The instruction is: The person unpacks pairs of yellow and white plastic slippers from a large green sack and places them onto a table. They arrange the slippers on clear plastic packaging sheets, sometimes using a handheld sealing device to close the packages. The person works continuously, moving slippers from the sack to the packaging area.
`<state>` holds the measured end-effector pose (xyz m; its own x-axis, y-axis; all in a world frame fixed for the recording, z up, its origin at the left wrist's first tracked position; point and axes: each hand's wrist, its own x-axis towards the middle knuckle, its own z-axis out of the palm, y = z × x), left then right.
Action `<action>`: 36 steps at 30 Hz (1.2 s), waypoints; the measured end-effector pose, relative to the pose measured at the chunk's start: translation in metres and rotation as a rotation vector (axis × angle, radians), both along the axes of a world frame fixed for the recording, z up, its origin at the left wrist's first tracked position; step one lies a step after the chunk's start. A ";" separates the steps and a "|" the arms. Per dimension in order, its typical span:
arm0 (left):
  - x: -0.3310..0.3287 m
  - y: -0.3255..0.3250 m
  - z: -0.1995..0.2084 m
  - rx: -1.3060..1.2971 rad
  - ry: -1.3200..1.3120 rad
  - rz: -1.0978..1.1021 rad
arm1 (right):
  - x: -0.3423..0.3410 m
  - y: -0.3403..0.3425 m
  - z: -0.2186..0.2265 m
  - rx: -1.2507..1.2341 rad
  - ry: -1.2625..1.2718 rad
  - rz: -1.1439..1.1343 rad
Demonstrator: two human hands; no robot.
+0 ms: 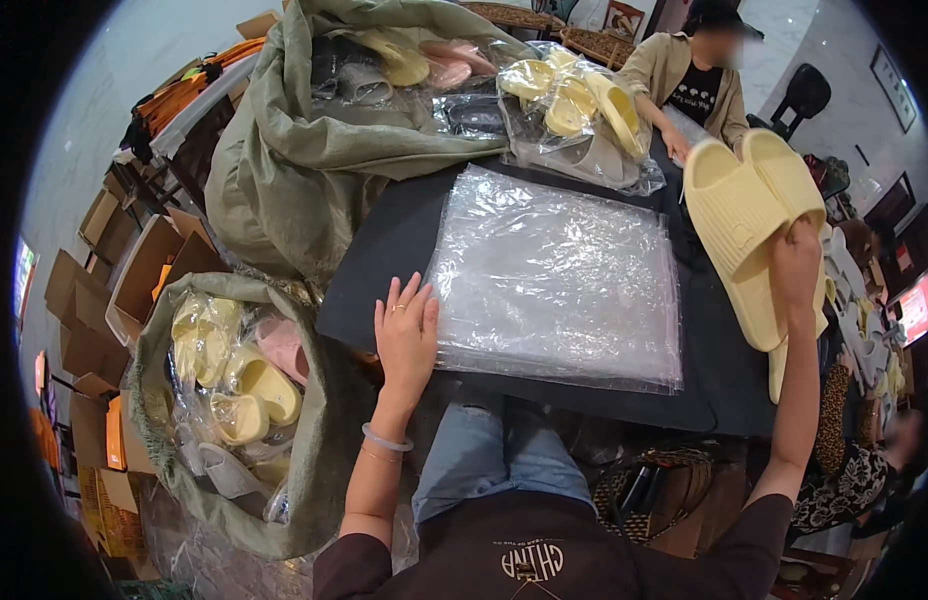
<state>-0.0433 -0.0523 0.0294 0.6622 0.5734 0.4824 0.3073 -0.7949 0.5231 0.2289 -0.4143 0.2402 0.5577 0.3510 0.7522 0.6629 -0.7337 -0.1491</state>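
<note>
- Yellow slippers [734, 225]: a pair, one overlapping the other, toes up, above the right end of the table; smooth matte soles, finely ribbed broad straps.
- Right hand [799, 262]: closed on the pair at the strap opening.
- Left hand [408, 335]: open, fingers extended, at the left edge of the plastic bags; firm contact cannot be confirmed.
- Plastic bags [554, 280]: flat, clear, glossy, wrinkled, stacked roughly square.
- Table [614, 405]: dark, dull top beneath the stack.
- Small sack [319, 440]: green-grey woven fabric, rolled mouth, left of the table; contains slippers in clear film, yellow, pink and grey.
- Large sack [284, 170]: similar fabric, heavily creased, at the table's far left; wrapped slippers inside.
- Wrapped pairs [574, 105]: yellow and grey, in crinkled film, beyond the stack.
- Cardboard boxes [159, 275]: brown, open flaps, left side.
- Co-worker [734, 70]: beige overshirt, beyond the table.
- Black chair [806, 92]: rounded back, near a pale, veined wall [839, 35].
</note>
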 end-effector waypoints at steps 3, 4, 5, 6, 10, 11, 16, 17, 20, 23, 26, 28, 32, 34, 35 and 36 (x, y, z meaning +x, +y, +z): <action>-0.003 -0.004 0.013 0.159 0.071 -0.085 | -0.041 0.066 0.000 0.178 0.316 0.213; -0.002 -0.008 0.016 0.216 0.096 -0.121 | -0.055 0.093 -0.005 0.204 0.405 0.407; 0.002 -0.012 0.011 0.265 0.097 -0.185 | -0.058 0.107 -0.016 0.104 0.506 0.440; 0.001 -0.014 0.008 0.262 0.145 -0.217 | -0.066 0.134 -0.031 0.115 0.624 0.638; 0.004 -0.014 -0.002 0.040 -0.049 -0.427 | -0.082 0.201 -0.106 -0.168 0.891 0.861; -0.005 -0.012 -0.031 -0.141 -0.228 -0.473 | -0.106 0.220 -0.100 -0.184 1.035 0.970; -0.003 -0.009 -0.041 -0.095 -0.241 -0.428 | -0.092 0.251 -0.142 -0.537 0.898 0.985; -0.002 -0.008 -0.036 -0.041 -0.199 -0.395 | -0.086 0.256 -0.145 -0.453 0.929 0.989; 0.005 -0.014 -0.011 0.089 0.020 -0.292 | -0.051 0.266 -0.165 -0.340 0.837 0.894; 0.004 -0.013 -0.002 0.209 0.117 -0.324 | -0.014 0.278 -0.176 -0.339 0.640 0.713; 0.006 -0.015 -0.006 0.267 0.091 -0.277 | 0.008 0.283 -0.183 -0.205 0.610 0.557; 0.008 -0.016 -0.006 0.259 0.126 -0.290 | 0.021 0.280 -0.187 -0.101 0.575 0.495; 0.007 -0.015 -0.009 0.245 0.120 -0.267 | 0.011 0.268 -0.166 -0.029 0.692 0.340; 0.004 -0.015 -0.006 0.243 0.126 -0.261 | -0.010 0.249 -0.150 -0.085 0.645 0.367; 0.004 -0.016 -0.004 0.238 0.142 -0.252 | -0.017 0.237 -0.149 -0.110 0.624 0.369; 0.005 -0.016 -0.006 0.239 0.147 -0.254 | -0.020 0.224 -0.153 -0.185 0.593 0.348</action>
<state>-0.0382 -0.0687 0.0234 0.8409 0.2653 0.4717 0.1432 -0.9496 0.2787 0.2085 -0.1901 0.0875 0.6868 0.6758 0.2675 0.7091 -0.5421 -0.4509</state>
